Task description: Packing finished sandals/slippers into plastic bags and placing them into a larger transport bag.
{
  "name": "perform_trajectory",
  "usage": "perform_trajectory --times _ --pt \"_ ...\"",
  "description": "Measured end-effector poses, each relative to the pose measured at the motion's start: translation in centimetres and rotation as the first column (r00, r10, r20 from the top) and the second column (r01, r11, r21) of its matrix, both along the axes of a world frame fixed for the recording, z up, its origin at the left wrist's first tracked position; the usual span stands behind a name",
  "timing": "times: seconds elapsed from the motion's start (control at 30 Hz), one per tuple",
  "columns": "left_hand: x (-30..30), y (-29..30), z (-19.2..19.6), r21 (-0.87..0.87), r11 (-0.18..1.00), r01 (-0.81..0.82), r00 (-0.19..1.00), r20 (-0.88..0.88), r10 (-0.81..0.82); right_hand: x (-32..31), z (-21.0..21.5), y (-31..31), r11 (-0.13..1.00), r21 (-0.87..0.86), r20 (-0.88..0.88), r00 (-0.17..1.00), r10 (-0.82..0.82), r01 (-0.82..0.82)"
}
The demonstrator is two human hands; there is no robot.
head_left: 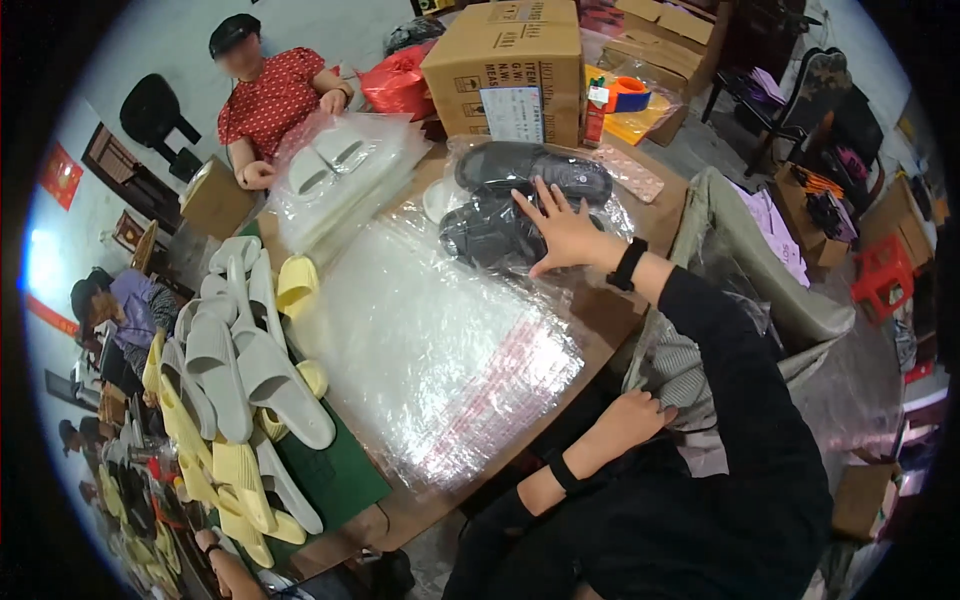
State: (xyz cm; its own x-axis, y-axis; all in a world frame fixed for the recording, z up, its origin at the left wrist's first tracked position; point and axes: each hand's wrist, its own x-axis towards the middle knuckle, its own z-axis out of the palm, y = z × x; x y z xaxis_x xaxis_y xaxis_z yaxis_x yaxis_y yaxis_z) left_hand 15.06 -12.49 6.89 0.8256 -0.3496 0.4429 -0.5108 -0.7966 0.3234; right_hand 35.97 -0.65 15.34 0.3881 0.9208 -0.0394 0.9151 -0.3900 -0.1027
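- My right hand was spread wide, fingers apart, on top of the dark slippers. I think a wide hand like that kept them from sliding.
- The dark slippers were right under that hand, side by side on the tabletop. Shiny clear plastic was about them, but I could not tell if it went all the way around.
- My left hand was lower down, nearer to my body. Its fingers were curled by a striped grey thing at the big sack. I could not tell if they pinched anything.
- The big sack stood just right of my right hand, with its top wide open, maybe so things could go in and out easily.
- The flat clear bags lay in a pile to the left of my right hand, and near it, maybe so I could grab one fast.
- Farther left of that hand, grey slippers and yellow slippers were heaped on a green mat. Perhaps the mat kept them clean.
- Past my right hand stood a cardboard box, likely back there to leave me room.
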Motion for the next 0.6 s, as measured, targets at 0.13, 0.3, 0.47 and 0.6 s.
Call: perform_trajectory --times 0.13,0.3,0.47,0.6 --pt "-0.7 -0.1 -0.9 0.047 0.999 0.002 1.0 -0.019 -0.001 -0.9 -2.1 1.3 0.991 0.127 -0.025 0.999 -0.031 0.034" --pt "-0.2 0.3 -0.1 0.031 0.998 0.048 0.997 -0.055 -0.046 -1.7 -3.9 -0.2 0.944 0.305 0.192 0.979 0.071 -0.128" --pt "-0.1 1.2 -1.3 0.085 0.996 0.032 0.998 -0.052 -0.027 -1.6 -1.3 -0.4 0.827 0.558 0.078 0.997 0.03 -0.069" --pt "0.6 1.0 1.3 0.078 0.996 -0.031 0.999 -0.02 0.033 2.4 3.9 -5.2 0.22 0.958 -0.147 0.974 -0.17 0.183"
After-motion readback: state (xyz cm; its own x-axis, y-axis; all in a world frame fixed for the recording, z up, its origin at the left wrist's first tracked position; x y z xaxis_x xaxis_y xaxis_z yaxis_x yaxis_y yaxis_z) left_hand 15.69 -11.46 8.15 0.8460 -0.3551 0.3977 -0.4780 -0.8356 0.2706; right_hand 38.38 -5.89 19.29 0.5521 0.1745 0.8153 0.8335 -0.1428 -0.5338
